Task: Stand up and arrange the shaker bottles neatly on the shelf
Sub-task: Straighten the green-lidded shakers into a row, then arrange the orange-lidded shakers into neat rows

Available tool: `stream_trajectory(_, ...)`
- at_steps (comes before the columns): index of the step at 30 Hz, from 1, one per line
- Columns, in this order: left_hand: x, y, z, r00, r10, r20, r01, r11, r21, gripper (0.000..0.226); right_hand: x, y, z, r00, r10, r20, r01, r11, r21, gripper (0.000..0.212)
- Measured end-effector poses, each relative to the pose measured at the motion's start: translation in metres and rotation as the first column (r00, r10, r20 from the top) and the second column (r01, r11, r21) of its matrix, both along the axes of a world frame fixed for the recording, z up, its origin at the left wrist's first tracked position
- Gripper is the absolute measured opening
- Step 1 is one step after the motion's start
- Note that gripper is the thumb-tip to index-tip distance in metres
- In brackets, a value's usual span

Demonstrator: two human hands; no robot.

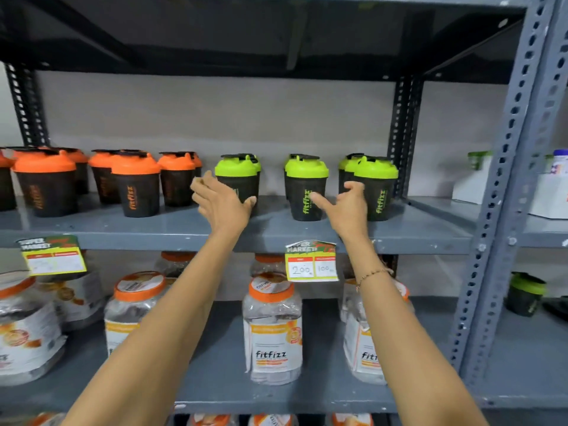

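Note:
Black shaker bottles stand upright on the grey shelf (276,232). Several with orange lids (135,184) fill the left half, and green-lidded ones stand to the right. My left hand (221,202) is open in front of the leftmost green-lidded shaker (238,176), thumb touching its lower right side, fingers spread at its left. My right hand (344,207) is open between the middle green-lidded shaker (305,186) and the right green-lidded group (376,187). Its index finger touches the middle bottle's label. Neither hand is closed on a bottle.
Below, clear jars with orange lids (272,327) stand on the lower shelf. Price tags (312,261) hang from the shelf edge. A perforated grey upright (504,186) bounds the right side. Beyond it are white boxes (470,182) and another green-lidded shaker (524,295).

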State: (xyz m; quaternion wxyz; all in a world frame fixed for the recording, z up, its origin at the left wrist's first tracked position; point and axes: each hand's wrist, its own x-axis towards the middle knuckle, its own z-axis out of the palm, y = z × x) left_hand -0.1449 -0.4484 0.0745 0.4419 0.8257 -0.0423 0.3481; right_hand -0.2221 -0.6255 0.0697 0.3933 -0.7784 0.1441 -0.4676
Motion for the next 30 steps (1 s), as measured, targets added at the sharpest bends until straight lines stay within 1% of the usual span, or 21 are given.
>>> stream_trajectory(1, 0.008, 0.006, 0.003, 0.995, -0.037, -0.088, 0.038, 0.999, 0.005, 0.103, 0.010, 0.010, 0.002, 0.997, 0.031, -0.072, -0.030, 0.999, 0.013, 0.090)
stream_trajectory(2, 0.016, 0.011, 0.005, 0.983, -0.080, -0.166, 0.084, 0.996, 0.021, 0.107, 0.018, 0.018, 0.003, 0.989, 0.040, -0.143, -0.039, 0.999, 0.008, 0.098)
stream_trajectory(4, 0.030, 0.019, 0.003, 0.946, -0.174, -0.275, 0.195, 0.979, 0.051, 0.106, 0.030, 0.029, 0.005, 0.964, 0.003, -0.264, -0.009, 1.000, -0.022, 0.105)
stream_trajectory(5, 0.035, 0.023, 0.001, 0.927, -0.223, -0.300, 0.248, 0.968, 0.046, 0.101, 0.033, 0.032, 0.006, 0.953, -0.020, -0.304, 0.012, 1.000, -0.028, 0.106)
stream_trajectory(7, 0.042, 0.026, -0.004, 0.917, -0.273, -0.289, 0.298, 0.954, 0.043, 0.085, 0.037, 0.034, 0.005, 0.940, -0.052, -0.337, 0.040, 0.998, -0.042, 0.100)
stream_trajectory(9, 0.044, 0.025, -0.009, 0.931, -0.261, -0.256, 0.289, 0.954, 0.080, 0.071, 0.039, 0.035, 0.002, 0.934, -0.093, -0.344, 0.071, 0.995, -0.075, 0.089)
stream_trajectory(11, 0.046, 0.023, -0.010, 0.938, -0.248, -0.242, 0.277, 0.956, 0.095, 0.065, 0.038, 0.038, 0.002, 0.929, -0.126, -0.347, 0.099, 0.991, -0.094, 0.082)
stream_trajectory(17, 0.047, 0.024, -0.010, 0.934, -0.250, -0.257, 0.282, 0.954, 0.097, 0.064, 0.037, 0.041, 0.002, 0.925, -0.138, -0.353, 0.104, 0.988, -0.113, 0.080)
stream_trajectory(20, 0.039, 0.026, -0.008, 0.934, -0.241, -0.265, 0.282, 0.951, 0.129, 0.070, 0.035, 0.040, 0.002, 0.919, -0.144, -0.366, 0.118, 0.989, -0.094, 0.088)
stream_trajectory(21, 0.035, 0.028, -0.007, 0.936, -0.232, -0.266, 0.277, 0.950, 0.145, 0.072, 0.033, 0.040, 0.002, 0.921, -0.175, -0.348, 0.147, 0.983, -0.106, 0.089)
stream_trajectory(22, 0.032, 0.032, -0.008, 0.941, -0.223, -0.256, 0.267, 0.952, 0.152, 0.072, 0.030, 0.042, 0.001, 0.931, -0.216, -0.294, 0.186, 0.975, -0.125, 0.086)
stream_trajectory(23, 0.029, 0.037, -0.009, 0.949, -0.215, -0.232, 0.254, 0.955, 0.155, 0.069, 0.026, 0.046, -0.002, 0.946, -0.257, -0.199, 0.231, 0.962, -0.143, 0.077)
stream_trajectory(25, 0.024, 0.050, -0.013, 0.970, -0.198, -0.141, 0.220, 0.962, 0.163, 0.059, 0.019, 0.060, -0.009, 0.953, -0.302, 0.035, 0.303, 0.936, -0.177, 0.050)
stream_trajectory(26, 0.023, 0.059, -0.016, 0.978, -0.192, -0.084, 0.203, 0.966, 0.159, 0.053, 0.017, 0.071, -0.012, 0.950, -0.285, 0.126, 0.306, 0.932, -0.196, 0.036)
stream_trajectory(27, 0.024, 0.069, -0.019, 0.981, -0.193, -0.024, 0.194, 0.969, 0.151, 0.046, 0.019, 0.083, -0.014, 0.954, -0.240, 0.181, 0.277, 0.936, -0.219, 0.024)
stream_trajectory(28, 0.026, 0.081, -0.023, 0.980, -0.197, 0.035, 0.190, 0.971, 0.145, 0.040, 0.022, 0.096, -0.014, 0.963, -0.172, 0.207, 0.222, 0.943, -0.250, 0.015)
stream_trajectory(30, 0.035, 0.107, -0.026, 0.973, -0.195, 0.124, 0.179, 0.975, 0.133, 0.028, 0.032, 0.127, -0.011, 0.977, -0.016, 0.212, 0.083, 0.947, -0.309, 0.004)
